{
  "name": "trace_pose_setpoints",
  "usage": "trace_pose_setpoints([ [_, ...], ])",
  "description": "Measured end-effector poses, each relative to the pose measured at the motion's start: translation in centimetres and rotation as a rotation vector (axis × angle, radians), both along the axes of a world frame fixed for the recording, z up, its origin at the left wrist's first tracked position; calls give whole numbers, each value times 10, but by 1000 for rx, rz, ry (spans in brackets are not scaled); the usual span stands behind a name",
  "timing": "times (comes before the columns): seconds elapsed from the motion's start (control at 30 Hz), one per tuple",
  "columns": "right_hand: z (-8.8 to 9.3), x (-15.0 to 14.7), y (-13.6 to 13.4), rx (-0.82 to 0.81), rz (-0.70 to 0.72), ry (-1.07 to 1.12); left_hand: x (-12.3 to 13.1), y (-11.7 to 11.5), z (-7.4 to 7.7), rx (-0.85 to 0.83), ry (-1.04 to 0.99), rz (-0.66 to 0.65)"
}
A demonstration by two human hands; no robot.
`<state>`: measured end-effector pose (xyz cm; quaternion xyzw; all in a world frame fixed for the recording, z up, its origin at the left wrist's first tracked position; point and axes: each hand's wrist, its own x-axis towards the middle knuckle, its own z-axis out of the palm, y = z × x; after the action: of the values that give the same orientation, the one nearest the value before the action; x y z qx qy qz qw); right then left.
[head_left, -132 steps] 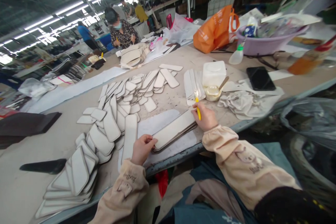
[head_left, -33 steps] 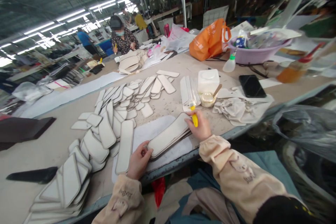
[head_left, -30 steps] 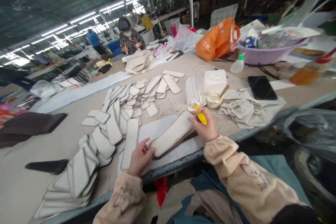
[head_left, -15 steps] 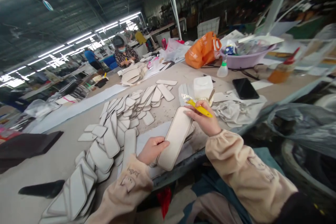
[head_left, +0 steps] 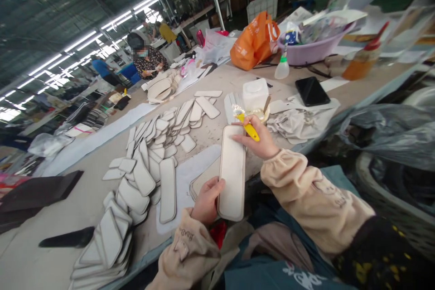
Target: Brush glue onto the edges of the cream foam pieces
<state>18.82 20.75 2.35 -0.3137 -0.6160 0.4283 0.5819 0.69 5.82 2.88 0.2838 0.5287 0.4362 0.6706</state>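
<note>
My left hand [head_left: 208, 200] grips the lower left edge of a long, pale panel [head_left: 232, 172] with rounded corners, thumb on its face. In my right hand [head_left: 260, 141] is a yellow-handled brush [head_left: 250, 128], its whitish, smeared head pointing up and left. The fingers of that hand also touch the panel's upper end. The panel is tilted up over the table's front edge. Left of it, a few more panels [head_left: 205, 173] lie stacked on a white sheet [head_left: 190, 165]. Beyond the brush stands a white plastic container [head_left: 255, 93], beside a small dish with a stick in it.
Many pale pieces [head_left: 142, 174] spread across the table at left, near a black object [head_left: 68, 238]. On the right are a crumpled cloth [head_left: 288, 124], a phone [head_left: 311, 90], bottles, an orange bag [head_left: 253, 43] and a purple basin [head_left: 316, 50]. Another person [head_left: 149, 59] works farther back.
The panel has been drawn toward me and turned more upright, off the stack, which now shows beside it. Both hands moved with it, and the camera view has shifted.
</note>
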Motion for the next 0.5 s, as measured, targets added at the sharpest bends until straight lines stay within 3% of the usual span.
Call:
trace_pose_setpoints([
  [0.1, 0, 3, 1, -23, -95, -36, 8, -13, -3, -91, -148, -64],
  [0.2, -2, 2, 2, -27, -142, -53, 13, -24, -6, -143, -152, -25],
  [0.5, -4, -2, 1, -74, -115, -15, 21, -34, -12, -125, -127, 43],
])
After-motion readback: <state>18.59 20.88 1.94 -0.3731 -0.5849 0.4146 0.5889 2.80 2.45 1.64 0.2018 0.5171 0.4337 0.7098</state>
